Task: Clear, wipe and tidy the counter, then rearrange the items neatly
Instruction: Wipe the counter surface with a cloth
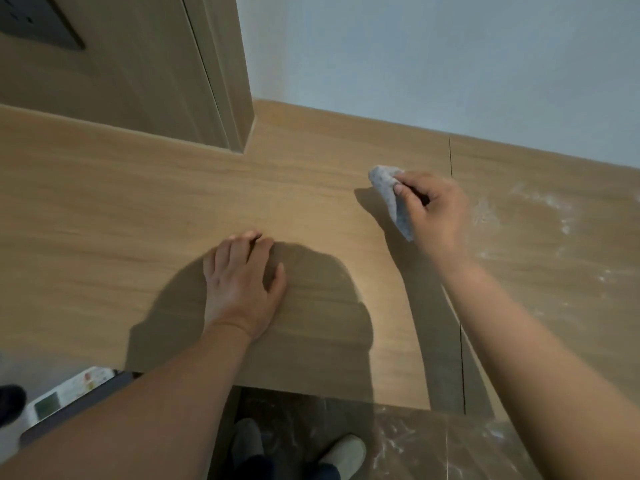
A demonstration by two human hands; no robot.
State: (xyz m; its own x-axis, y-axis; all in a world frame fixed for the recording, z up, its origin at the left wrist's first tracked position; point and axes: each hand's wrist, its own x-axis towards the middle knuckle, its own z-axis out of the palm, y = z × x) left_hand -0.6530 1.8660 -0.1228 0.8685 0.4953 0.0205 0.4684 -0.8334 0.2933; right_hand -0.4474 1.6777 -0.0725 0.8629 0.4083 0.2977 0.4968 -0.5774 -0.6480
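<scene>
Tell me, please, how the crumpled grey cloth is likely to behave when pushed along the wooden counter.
The crumpled grey cloth is probably floppy: it folds and droops from the right hand. It seems light, as curled fingers alone hold it. Pushed, it would likely bunch, not roll.

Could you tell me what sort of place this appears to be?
Probably a home or hotel room with built-in joinery: a wood-grain counter against a pale wall, a dark socket plate on matching panelling, and marble-look floor.
</scene>
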